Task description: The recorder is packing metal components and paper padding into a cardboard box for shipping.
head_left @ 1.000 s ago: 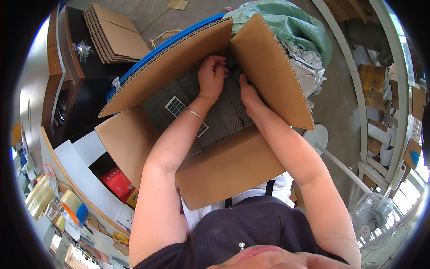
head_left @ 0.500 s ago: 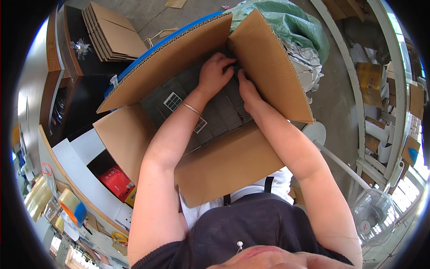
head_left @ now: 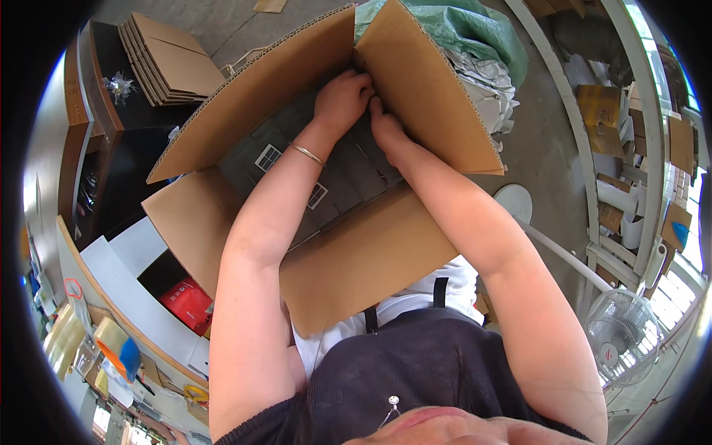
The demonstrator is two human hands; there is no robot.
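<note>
An open cardboard box (head_left: 356, 248) stands in front of me with its flaps raised. Tightly packed dark grey flat pieces (head_left: 345, 178) fill it. Two white-framed grid labels, one of them this label (head_left: 268, 157), show on top of them. My left hand (head_left: 341, 102), a bangle on its wrist, reaches into the far right corner with its fingers curled; whatever they grip is hidden. Close beside it, my right hand (head_left: 387, 132) lies along the right wall, fingers stretched down onto the grey pieces and their tips partly hidden.
Folded cardboard sheets (head_left: 167, 59) lie on a dark shelf unit at the far left. Behind the box is a green plastic sack (head_left: 482, 33) beside crumpled white paper. A standing fan (head_left: 621, 334) is at the right. Tape rolls (head_left: 115, 345) sit on the left table.
Both hands have stayed in the far right corner of the box and come slightly closer together. The left fingers are more curled. The box now appears a little further left in view.
</note>
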